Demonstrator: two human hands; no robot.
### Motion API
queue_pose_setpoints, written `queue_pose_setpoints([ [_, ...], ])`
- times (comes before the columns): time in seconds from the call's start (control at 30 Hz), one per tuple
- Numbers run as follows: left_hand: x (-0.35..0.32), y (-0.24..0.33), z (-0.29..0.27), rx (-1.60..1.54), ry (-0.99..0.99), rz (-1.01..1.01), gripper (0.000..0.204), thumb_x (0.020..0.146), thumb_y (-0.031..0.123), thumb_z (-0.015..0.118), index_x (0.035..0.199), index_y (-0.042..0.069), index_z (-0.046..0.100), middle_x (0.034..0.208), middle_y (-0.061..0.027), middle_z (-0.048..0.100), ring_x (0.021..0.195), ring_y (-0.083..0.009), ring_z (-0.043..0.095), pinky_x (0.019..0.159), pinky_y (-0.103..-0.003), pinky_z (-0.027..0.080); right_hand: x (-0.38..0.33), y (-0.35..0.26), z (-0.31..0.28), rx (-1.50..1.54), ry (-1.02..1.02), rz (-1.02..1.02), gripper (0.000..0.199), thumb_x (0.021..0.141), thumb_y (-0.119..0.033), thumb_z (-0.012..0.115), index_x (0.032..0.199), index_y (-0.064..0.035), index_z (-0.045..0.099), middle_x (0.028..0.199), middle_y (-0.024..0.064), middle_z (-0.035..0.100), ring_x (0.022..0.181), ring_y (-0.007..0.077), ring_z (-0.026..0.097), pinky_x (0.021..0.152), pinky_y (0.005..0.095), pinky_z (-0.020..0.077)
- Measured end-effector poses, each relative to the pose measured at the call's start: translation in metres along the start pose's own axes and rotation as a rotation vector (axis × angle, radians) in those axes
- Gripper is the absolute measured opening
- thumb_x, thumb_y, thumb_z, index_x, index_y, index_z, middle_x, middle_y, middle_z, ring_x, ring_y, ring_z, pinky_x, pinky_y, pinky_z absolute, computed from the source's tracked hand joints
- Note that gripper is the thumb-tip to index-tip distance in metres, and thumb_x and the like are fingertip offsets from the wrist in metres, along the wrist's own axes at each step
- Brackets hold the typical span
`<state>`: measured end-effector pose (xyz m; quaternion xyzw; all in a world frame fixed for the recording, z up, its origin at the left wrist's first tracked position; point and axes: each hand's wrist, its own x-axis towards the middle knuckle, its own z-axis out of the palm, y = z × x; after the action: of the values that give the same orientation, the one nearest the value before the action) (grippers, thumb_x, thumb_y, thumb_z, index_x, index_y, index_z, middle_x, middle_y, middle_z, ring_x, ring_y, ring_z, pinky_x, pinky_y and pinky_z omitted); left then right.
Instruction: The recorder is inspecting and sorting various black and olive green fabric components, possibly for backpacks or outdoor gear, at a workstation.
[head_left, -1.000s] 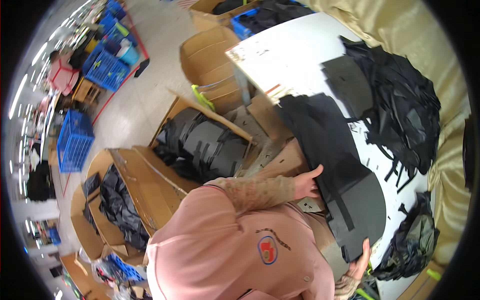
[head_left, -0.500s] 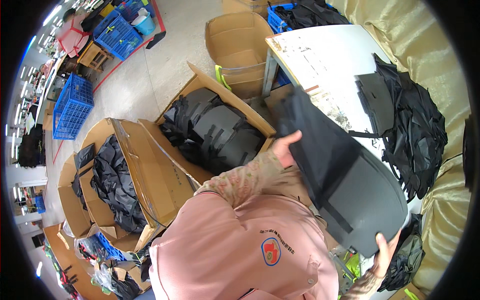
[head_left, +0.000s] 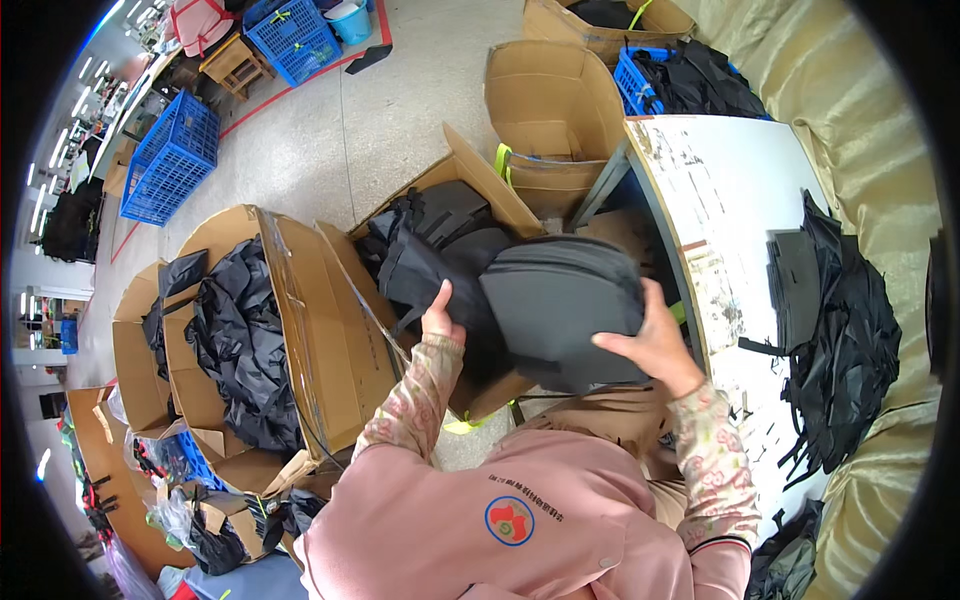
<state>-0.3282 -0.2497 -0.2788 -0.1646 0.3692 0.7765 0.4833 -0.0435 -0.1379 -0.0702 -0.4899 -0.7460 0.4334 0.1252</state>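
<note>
From the head camera we look down over our pink top at a dark grey bag [head_left: 560,310] held between both hands above an open carton [head_left: 470,200] packed with more black bags. Our right hand [head_left: 655,345] has its grip closed on the bag's right lower edge, thumb on top and fingers underneath, out of sight. Our left hand [head_left: 440,318] rests against the bag's left side, fingers pointing up; we cannot tell whether its grip is wrapped round the fabric or only pressed flat to it. The bag hangs between the carton and the white bench [head_left: 720,190], whose edge runs just right of it. On the bench lies a heap of black straps and bags [head_left: 840,330], with flat black panels [head_left: 795,275] stacked at its left side. To our left stands a second carton [head_left: 300,310] full of crumpled black fabric [head_left: 240,340], and an empty carton [head_left: 545,95] stands further off. Blue crates [head_left: 170,160] sit on the grey floor [head_left: 400,110] well apart from us.
</note>
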Motion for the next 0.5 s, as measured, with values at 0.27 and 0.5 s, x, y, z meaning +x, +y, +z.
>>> queue_pose_setpoints([
  [0.27, 0.041, 0.037, -0.031, 0.064, 0.332, 0.391, 0.044, 0.081, 0.011, 0.072, 0.119, -0.001, 0.056, 0.115, -0.0126, 0.061, 0.1, -0.0296, 0.061, 0.09, -0.045, 0.05, 0.097, -0.031, 0.07, -0.054, -0.231, -0.081, 0.099, 0.062, -0.036, 0.082, 0.133, 0.0078, 0.03, 0.118, 0.0301, 0.055, 0.111, 0.0387, 0.056, 0.097, 0.038, 0.042],
  [0.5, 0.094, 0.106, 0.005, -0.052, 0.442, 0.456, 0.053, 0.076, 0.034, 0.078, 0.106, -0.006, 0.061, 0.097, -0.0132, 0.064, 0.076, -0.0238, 0.062, 0.065, -0.033, 0.052, 0.208, -0.082, 0.107, -0.129, -0.141, -0.3, 0.092, 0.073, -0.034, 0.076, 0.139, 0.0031, 0.025, 0.136, 0.0285, 0.041, 0.127, 0.0386, 0.04, 0.105, 0.0375, 0.0328],
])
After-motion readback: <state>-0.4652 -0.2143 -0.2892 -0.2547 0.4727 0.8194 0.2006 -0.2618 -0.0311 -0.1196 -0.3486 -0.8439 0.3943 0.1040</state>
